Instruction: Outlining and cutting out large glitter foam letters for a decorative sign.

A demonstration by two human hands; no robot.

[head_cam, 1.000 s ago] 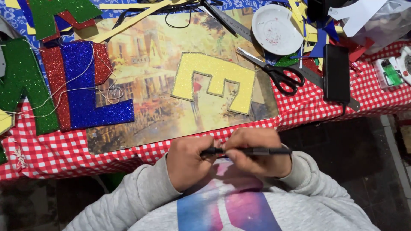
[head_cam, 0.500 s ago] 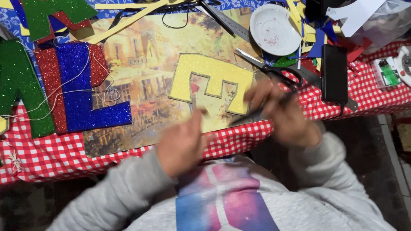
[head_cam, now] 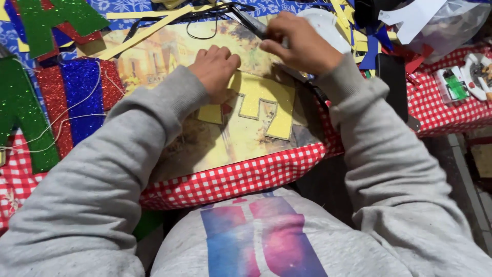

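A yellow glitter foam letter lies on a picture board on the red checked tablecloth. My left hand rests in a loose fist on the letter's upper left part and presses it down. My right hand is above the letter's top right, closed around a dark pen-like tool whose end points up and left. Grey sleeves cover both arms.
Red, blue and green glitter letters lie at the left with white string over them. Yellow and black foam strips lie at the back. A white plate, a dark phone and a tape dispenser sit at the right.
Both hands have moved from in front of my chest, where they held the dark tool together, out over the table. The left now presses the yellow letter; the right holds the tool above it.
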